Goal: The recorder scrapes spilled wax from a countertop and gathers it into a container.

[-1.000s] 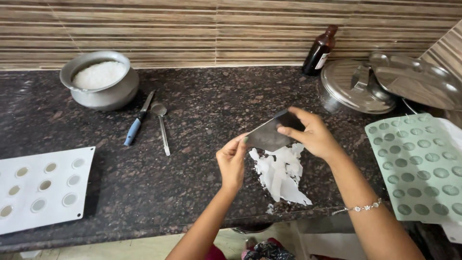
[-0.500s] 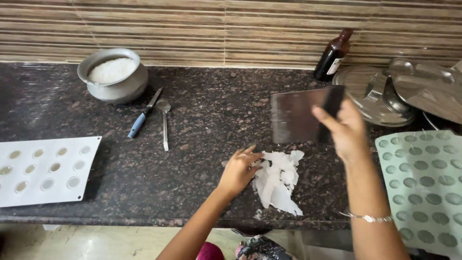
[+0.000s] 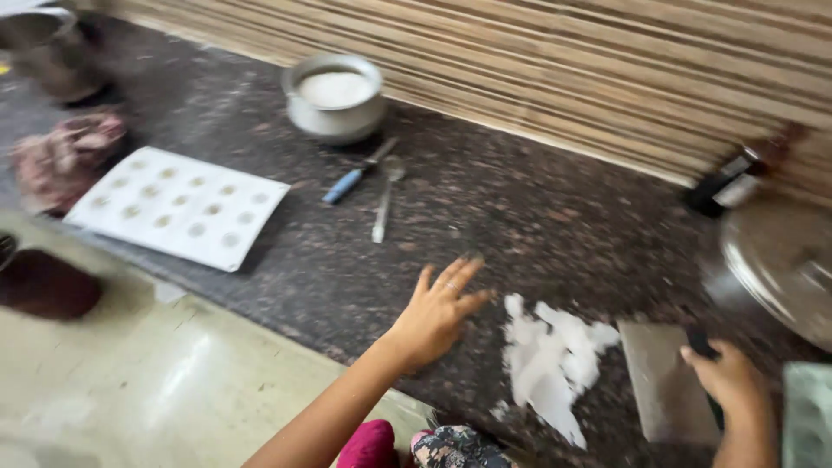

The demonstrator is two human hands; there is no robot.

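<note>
Dark speckled stone worktop (image 3: 537,217), striped wall behind. Metal scraper (image 3: 663,390), near right: flat blade, long axis running near to far, handle end far. Right hand (image 3: 728,381) closed around its handle. Left hand (image 3: 438,312) open, fingers spread, resting on the worktop just left of the white paste (image 3: 550,360).
</note>
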